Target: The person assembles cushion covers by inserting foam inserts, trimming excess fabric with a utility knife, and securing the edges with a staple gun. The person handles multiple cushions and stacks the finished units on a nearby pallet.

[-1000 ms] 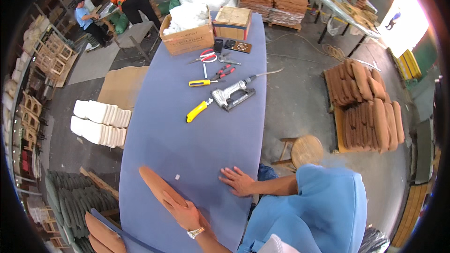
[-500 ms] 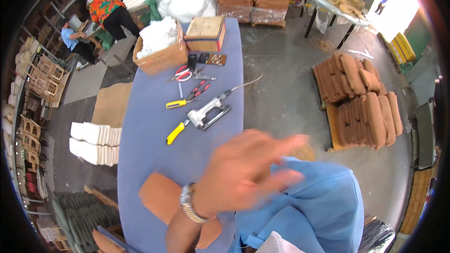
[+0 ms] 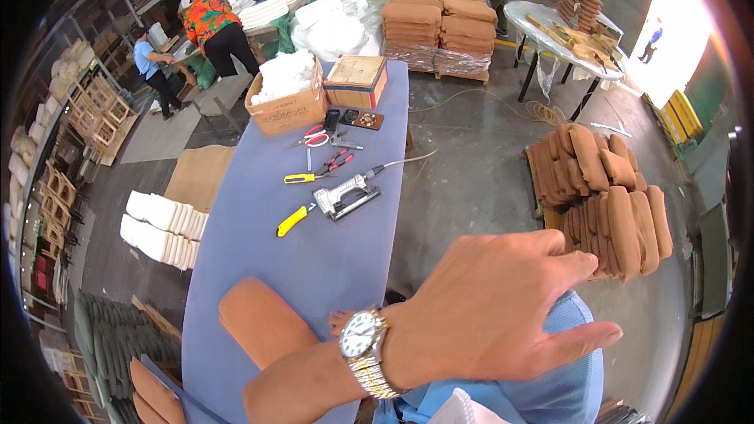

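My left hand [image 3: 487, 310], with a metal-band wristwatch [image 3: 363, 345] on its wrist, is raised over the light blue cloth of my clothing [image 3: 569, 345]. Its thumb stands apart from the bent fingers, and nothing shows between them. Past the watch, a few fingertips of my right hand [image 3: 340, 322] appear low over the blue-covered table [image 3: 314, 267]; the rest is hidden behind my left arm. Partly under my left forearm lies a brown padded cushion [image 3: 263, 318]. Farther up the table are a staple gun [image 3: 345, 195] with an air hose and a yellow-handled cutter knife [image 3: 292, 221].
Pliers [image 3: 336, 161], a yellow-handled screwdriver [image 3: 300, 178], scissors [image 3: 316, 138] and a carton of white stuffing [image 3: 287, 106] sit on the far table. A pallet of brown cushions [image 3: 613, 196] stands right; white pads [image 3: 163, 228] lie left. Other people are in the background.
My left hand has moved right and nearer, from a blur into clear view, and the watch face now shows. The view has shifted, bringing more of the far background in.
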Demonstrator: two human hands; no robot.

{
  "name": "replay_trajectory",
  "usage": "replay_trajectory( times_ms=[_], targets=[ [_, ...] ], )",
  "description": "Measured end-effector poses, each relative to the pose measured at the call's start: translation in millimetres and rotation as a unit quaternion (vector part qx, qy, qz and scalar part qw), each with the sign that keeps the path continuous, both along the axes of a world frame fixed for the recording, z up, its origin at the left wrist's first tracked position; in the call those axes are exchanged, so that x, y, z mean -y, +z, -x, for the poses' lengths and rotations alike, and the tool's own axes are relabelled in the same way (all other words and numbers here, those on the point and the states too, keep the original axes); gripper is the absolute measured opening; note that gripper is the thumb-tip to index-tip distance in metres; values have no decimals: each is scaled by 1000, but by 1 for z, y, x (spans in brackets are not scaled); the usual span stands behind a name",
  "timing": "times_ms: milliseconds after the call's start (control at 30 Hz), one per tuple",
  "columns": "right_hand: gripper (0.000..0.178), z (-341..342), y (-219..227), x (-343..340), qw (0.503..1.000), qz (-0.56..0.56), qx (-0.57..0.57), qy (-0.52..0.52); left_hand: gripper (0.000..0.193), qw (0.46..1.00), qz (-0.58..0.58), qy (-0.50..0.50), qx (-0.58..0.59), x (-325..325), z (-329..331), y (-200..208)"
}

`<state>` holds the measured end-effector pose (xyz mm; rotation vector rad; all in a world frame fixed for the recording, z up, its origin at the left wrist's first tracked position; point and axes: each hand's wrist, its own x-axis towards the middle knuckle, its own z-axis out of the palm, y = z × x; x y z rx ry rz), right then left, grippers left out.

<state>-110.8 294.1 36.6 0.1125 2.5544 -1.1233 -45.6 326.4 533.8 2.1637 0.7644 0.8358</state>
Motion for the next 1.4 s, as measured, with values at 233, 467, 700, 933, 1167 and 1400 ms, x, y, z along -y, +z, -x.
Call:
replay_trajectory(
  times_ms=[233,467,700,933,1167,1400],
  targets=[
    [21,-23,7,21,1000,-3,12,18,75,999,23,27,16,36,-30,-19],
    [21,-40,15,32,999,4,23,30,83,985,-93,78,121,52,-62,-32],
    [21,-52,18,34,998,13,45,38,85,999,-7,40,14,53,-66,-22],
    [21,-51,17,18,995,18,70,62,87,998,-12,52,22,39,-55,-24],
    [21,-36,16,-23,990,46,104,87,90,991,-48,108,67,-4,-19,-35],
    [21,-10,17,-95,980,93,149,93,92,997,23,75,-9,-104,20,-33]
  ],
)
